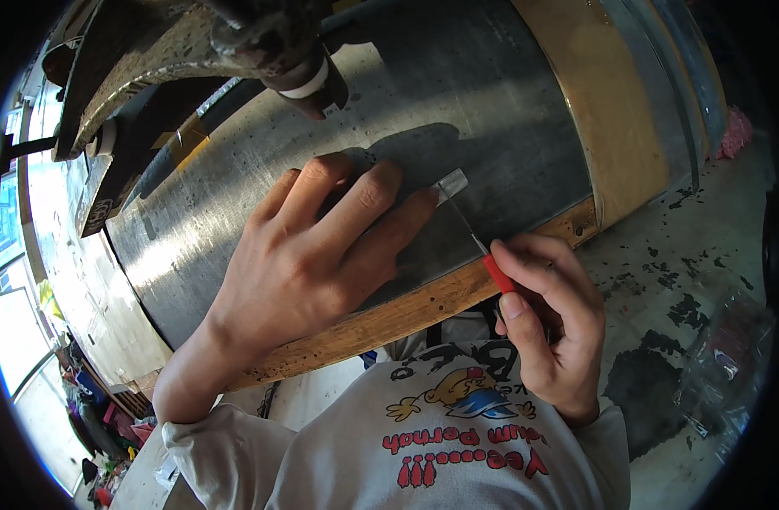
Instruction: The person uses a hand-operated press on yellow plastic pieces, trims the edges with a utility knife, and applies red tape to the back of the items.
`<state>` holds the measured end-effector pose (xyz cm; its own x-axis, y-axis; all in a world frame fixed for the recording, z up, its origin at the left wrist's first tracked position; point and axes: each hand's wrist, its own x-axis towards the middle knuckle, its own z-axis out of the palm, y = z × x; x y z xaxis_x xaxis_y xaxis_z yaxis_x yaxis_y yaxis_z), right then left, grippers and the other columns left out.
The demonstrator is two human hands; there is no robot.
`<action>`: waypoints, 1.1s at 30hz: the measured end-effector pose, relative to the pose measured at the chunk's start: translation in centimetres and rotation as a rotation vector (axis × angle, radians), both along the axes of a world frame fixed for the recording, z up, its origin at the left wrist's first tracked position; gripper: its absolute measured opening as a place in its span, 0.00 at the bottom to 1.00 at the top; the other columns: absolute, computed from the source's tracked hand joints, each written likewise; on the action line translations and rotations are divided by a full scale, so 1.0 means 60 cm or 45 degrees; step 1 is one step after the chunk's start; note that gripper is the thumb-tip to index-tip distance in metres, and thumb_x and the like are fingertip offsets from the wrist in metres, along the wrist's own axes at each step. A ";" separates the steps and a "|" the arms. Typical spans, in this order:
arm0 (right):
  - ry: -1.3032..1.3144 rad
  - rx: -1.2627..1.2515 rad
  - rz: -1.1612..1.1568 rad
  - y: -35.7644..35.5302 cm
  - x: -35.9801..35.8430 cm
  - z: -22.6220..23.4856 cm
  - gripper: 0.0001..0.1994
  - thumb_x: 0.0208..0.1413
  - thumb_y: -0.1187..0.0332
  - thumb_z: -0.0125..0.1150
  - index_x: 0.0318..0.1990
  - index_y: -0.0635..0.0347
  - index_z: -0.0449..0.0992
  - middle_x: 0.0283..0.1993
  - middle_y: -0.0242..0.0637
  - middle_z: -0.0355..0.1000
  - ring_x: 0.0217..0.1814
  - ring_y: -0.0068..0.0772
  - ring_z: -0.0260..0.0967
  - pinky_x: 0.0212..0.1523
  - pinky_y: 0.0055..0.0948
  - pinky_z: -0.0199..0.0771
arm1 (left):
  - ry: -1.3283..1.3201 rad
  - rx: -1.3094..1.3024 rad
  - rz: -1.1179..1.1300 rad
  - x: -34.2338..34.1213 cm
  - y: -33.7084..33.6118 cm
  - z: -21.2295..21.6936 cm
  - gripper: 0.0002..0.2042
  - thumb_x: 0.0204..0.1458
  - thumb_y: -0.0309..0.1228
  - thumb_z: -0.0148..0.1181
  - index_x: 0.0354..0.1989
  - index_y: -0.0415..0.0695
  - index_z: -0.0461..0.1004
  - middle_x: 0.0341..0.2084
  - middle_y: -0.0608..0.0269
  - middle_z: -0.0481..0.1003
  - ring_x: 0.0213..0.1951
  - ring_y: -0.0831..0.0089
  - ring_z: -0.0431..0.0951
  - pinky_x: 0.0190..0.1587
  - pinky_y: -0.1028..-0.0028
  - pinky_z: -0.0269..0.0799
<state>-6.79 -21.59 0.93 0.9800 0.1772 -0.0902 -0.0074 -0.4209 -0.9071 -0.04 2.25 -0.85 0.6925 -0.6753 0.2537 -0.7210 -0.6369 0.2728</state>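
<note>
Palm down over the dark metal sheet (508,119), my left hand (304,246) has its fingers bent. Its thumb tip presses on a small clear plastic piece (451,184), whose far end sticks out past the thumb. My right hand (551,314) is closed around the red handle of a thin screwdriver-like tool (498,274). The tool's slim metal shaft points up and left, its tip at or close to the clear piece; whether they touch I cannot tell. The undersides of my left fingers are hidden.
A machine head (308,85) with a white ring hangs just above my left fingers. The work surface has a wooden front edge (406,319) and a tan panel (610,102) at right. A clear plastic bag (729,348) lies at lower right; assorted items (109,433) are at lower left.
</note>
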 end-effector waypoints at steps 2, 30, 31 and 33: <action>0.005 -0.017 0.010 0.000 0.000 0.001 0.15 0.60 0.73 0.57 0.53 0.68 0.77 0.48 0.48 0.73 0.44 0.38 0.75 0.41 0.29 0.76 | -0.006 -0.002 -0.005 0.001 0.001 0.001 0.27 0.33 0.28 0.66 0.50 0.48 0.81 0.42 0.58 0.73 0.41 0.60 0.75 0.42 0.65 0.77; -0.045 -0.076 0.013 0.012 0.001 0.005 0.14 0.62 0.73 0.56 0.54 0.67 0.76 0.48 0.47 0.71 0.44 0.39 0.75 0.41 0.31 0.75 | 0.020 0.030 0.009 -0.004 0.001 0.006 0.31 0.31 0.25 0.66 0.53 0.49 0.79 0.44 0.59 0.73 0.42 0.60 0.74 0.42 0.65 0.78; -0.100 -0.053 0.009 0.012 0.001 0.004 0.14 0.62 0.73 0.56 0.54 0.67 0.76 0.48 0.47 0.71 0.44 0.39 0.75 0.41 0.31 0.75 | 0.020 0.025 0.007 -0.004 0.001 0.005 0.31 0.31 0.25 0.66 0.53 0.49 0.79 0.44 0.59 0.73 0.42 0.60 0.74 0.42 0.65 0.78; -0.042 -0.061 0.008 0.011 0.000 0.001 0.14 0.61 0.73 0.56 0.54 0.67 0.76 0.48 0.47 0.71 0.44 0.40 0.75 0.41 0.31 0.76 | 0.018 0.012 0.010 -0.003 0.000 0.002 0.30 0.31 0.25 0.66 0.52 0.48 0.79 0.44 0.59 0.73 0.42 0.59 0.74 0.42 0.65 0.78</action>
